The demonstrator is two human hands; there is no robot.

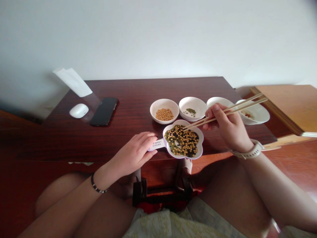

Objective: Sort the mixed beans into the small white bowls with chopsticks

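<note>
My left hand [135, 150] is closed around the short labelled handle of a white, flower-shaped dish [201, 145]. Mixed beans [182, 140], yellow, green and black, cover the dish's floor. In my right hand [225, 127] is a pair of wooden chopsticks [244, 105], their tips down among the beans; whether a bean is pinched between them I cannot tell. Behind the dish stand a white bowl [154, 106] with yellow beans [164, 114] and another bowl [185, 101] with a few green beans [191, 112]. A third bowl [218, 99] is partly hidden by my right hand.
At the right end of the row, a larger white bowl [262, 114] holds small reddish bits. A black phone [104, 111], a white rounded case [79, 110] and a folded white paper [73, 82] are on the left of the dark table [133, 89]. A wooden cabinet [289, 102] stands to the right.
</note>
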